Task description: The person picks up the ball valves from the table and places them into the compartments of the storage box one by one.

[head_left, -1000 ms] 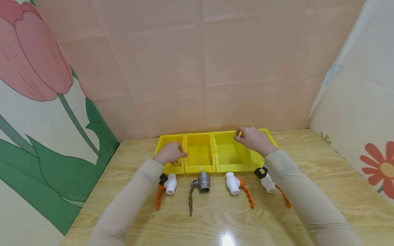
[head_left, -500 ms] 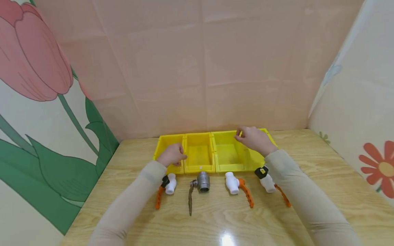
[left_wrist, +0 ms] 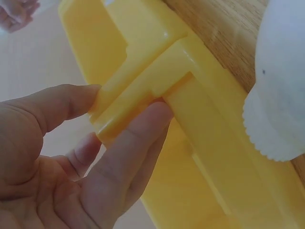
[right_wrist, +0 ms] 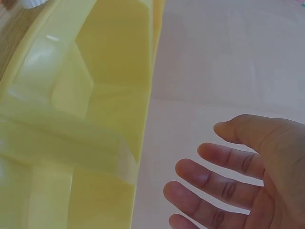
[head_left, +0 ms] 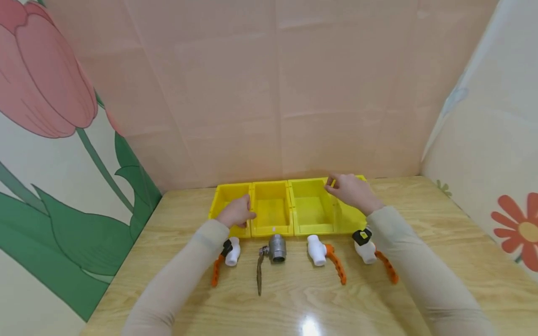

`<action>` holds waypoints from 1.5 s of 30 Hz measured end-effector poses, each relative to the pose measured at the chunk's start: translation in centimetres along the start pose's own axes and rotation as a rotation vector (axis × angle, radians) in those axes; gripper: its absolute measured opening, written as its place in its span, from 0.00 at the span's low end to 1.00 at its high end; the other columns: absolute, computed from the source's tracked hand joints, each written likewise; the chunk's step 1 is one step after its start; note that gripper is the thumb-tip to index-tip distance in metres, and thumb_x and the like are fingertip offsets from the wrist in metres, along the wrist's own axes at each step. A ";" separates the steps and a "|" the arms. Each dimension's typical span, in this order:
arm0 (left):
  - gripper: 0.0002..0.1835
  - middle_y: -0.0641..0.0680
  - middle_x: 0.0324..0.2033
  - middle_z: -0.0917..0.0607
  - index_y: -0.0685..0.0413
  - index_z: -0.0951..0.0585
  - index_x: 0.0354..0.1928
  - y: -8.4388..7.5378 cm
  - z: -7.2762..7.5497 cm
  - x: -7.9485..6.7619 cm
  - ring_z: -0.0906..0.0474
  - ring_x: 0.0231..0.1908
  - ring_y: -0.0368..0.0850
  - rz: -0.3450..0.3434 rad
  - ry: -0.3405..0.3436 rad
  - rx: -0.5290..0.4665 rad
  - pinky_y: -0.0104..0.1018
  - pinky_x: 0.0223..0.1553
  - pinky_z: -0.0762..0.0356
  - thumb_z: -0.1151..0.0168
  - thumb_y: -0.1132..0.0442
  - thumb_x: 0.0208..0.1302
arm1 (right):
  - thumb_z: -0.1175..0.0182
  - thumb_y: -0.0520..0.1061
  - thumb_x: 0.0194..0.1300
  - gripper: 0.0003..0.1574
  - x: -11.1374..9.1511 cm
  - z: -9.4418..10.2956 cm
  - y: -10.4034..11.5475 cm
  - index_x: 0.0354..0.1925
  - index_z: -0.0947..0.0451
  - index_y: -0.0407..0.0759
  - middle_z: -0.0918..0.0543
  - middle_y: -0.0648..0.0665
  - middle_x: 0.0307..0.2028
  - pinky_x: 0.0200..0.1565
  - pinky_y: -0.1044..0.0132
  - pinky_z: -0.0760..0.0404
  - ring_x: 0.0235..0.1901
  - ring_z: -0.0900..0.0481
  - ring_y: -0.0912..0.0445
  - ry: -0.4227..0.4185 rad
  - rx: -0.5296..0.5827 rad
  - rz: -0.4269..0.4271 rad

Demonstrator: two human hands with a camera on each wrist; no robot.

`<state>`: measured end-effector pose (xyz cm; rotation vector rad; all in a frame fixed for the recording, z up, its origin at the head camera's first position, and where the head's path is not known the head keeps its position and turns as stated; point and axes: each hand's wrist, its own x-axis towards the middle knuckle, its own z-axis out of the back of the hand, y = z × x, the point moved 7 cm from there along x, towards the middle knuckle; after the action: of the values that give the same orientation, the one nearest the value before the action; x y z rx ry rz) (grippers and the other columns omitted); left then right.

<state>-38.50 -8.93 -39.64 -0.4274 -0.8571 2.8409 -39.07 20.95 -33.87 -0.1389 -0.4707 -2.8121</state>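
Fingers (left_wrist: 136, 138) of the left hand (head_left: 235, 212) are part-bent and apart, holding nothing; whether they touch the yellow bins (head_left: 265, 232) below, I cannot tell. The right hand (head_left: 352, 190), loosely spread and holding nothing, hangs above the row's right end. Nearer, left to right: an orange-handled white ball valve (head_left: 232, 252), a metal ball valve (head_left: 277, 248), a second white valve (head_left: 316, 250) and a third white valve (head_left: 367, 252), on the wooden table (head_left: 235, 312)

pink tulip (head_left: 56, 77) left, red flower (head_left: 527, 231) right

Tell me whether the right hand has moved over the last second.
Yes: the right hand has shifted slightly rightward, judged against the yellow bins in the head view.
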 end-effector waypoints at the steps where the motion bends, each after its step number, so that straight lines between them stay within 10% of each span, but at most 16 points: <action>1: 0.14 0.54 0.27 0.26 0.60 0.31 0.43 0.0 0.0 0.0 0.23 0.24 0.47 0.005 0.003 0.003 0.36 0.28 0.20 0.37 0.60 0.65 | 0.44 0.51 0.70 0.15 -0.2 0.2 -0.2 0.43 0.22 0.41 0.17 0.42 0.33 0.27 0.63 0.24 0.27 0.22 0.53 -0.001 -0.002 -0.001; 21: 0.18 0.55 0.30 0.26 0.61 0.30 0.50 0.1 -0.2 0.4 0.25 0.25 0.47 0.013 0.028 0.018 0.35 0.29 0.20 0.38 0.58 0.66 | 0.48 0.60 0.71 0.25 -6.9 3.0 -5.6 0.47 0.24 0.40 0.18 0.35 0.41 0.36 0.51 0.21 0.38 0.20 0.45 -0.021 0.059 -0.087; 45: 0.18 0.57 0.33 0.24 0.60 0.31 0.51 0.1 -0.1 0.2 0.24 0.27 0.49 0.026 0.047 -0.005 0.39 0.33 0.18 0.38 0.59 0.66 | 0.42 0.54 0.69 0.14 -11.5 -4.1 -7.1 0.45 0.24 0.46 0.19 0.45 0.40 0.37 0.60 0.26 0.37 0.24 0.51 0.258 0.364 -0.015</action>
<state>-38.66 -8.91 -39.83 -0.5077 -0.8567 2.8410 -30.36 29.09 -41.54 0.2995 -0.9048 -2.6500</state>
